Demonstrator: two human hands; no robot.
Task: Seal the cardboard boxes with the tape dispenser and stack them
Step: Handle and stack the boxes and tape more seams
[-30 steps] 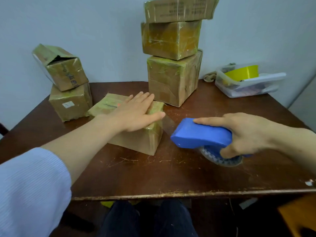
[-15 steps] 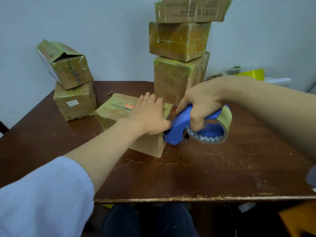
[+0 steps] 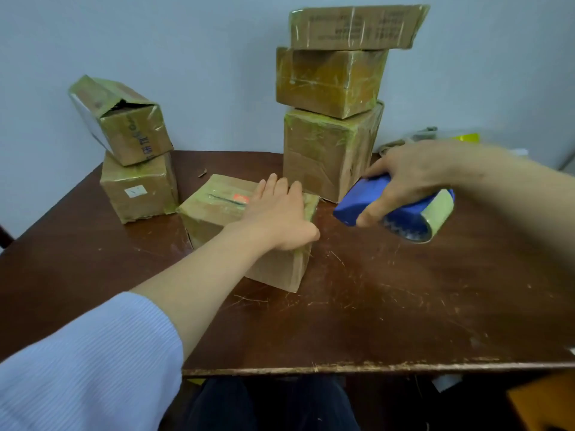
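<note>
In the head view, the left hand (image 3: 280, 213) lies flat on the top of a box (image 3: 211, 209) in the middle of the desk (image 3: 373, 306). Its fingers are straight and close together, and the thumb reaches over the near right edge of the box. The arm comes out of a light blue sleeve (image 3: 77, 362). The right hand (image 3: 401, 178) holds the blue dispenser (image 3: 357, 203) with the fingers curled round its body. The dispenser is just beside the right side of the box, with a small gap between them, and its tape roll (image 3: 435, 213) points to the right. If the dispenser touches the desk cannot be told. Behind the box stands a stack of three boxes against the wall: a big bottom box (image 3: 326, 154), a middle box (image 3: 326, 79) turned a little on it, and a flat top box (image 3: 351, 28). At the left back of the desk there is a low box (image 3: 137, 191), and on it a tilted box (image 3: 124, 122) whose flap is partly open. Behind the right arm something yellow (image 3: 466, 137) shows, too blurred to name.
</note>
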